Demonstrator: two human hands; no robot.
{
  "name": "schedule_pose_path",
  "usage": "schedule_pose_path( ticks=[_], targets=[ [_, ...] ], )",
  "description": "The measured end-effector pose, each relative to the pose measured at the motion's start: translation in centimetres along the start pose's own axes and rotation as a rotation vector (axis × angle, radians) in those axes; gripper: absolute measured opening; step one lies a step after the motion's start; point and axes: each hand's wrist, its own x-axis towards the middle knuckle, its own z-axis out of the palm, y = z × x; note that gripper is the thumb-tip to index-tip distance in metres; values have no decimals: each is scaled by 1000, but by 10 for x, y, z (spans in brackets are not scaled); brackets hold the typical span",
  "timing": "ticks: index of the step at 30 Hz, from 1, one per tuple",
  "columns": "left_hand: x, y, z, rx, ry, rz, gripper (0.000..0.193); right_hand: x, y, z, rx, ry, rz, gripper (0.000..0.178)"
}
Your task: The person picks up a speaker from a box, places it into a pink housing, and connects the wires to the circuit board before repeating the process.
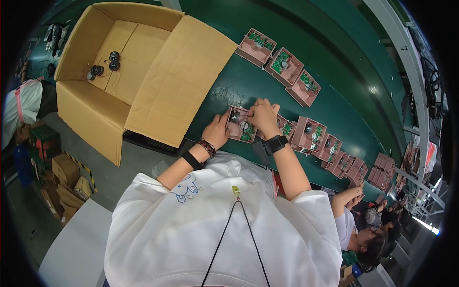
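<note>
A pink open box-shaped housing (235, 132) lies on the green bench in front of me. A dark round speaker-like part (235, 116) sits inside it, next to a round pale-rimmed part (244, 126). My left hand (217, 132) grips the housing's left side, fingertips at its rim. Over the right side of the same housing, my right hand (264, 116) is closed with its fingers bent down. Whatever its fingertips hold is hidden beneath the hand.
A large open cardboard box (158, 76) holding several dark round speakers (97, 70) stands at left. Pink housings with green circuit boards (284, 65) lie behind my hands. More housings (310, 134) run rightward along the bench (229, 81), toward other people (356, 225).
</note>
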Motion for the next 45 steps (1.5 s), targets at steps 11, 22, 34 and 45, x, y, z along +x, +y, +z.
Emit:
schedule_pose_path(
  ticks=[11, 22, 34, 45],
  targets=[
    [2, -4, 1, -25, -16, 6, 61, -19, 8, 12, 146, 128, 70, 11],
    [3, -8, 3, -21, 12, 81, 55, -14, -2, 1, 101, 75, 206, 11],
    [21, 5, 0, 142, 16, -18, 26, -45, -20, -2, 157, 322, 88, 23],
    [38, 99, 11, 40, -100, 135, 29, -139, 43, -49, 291, 765, 386, 29]
  ],
)
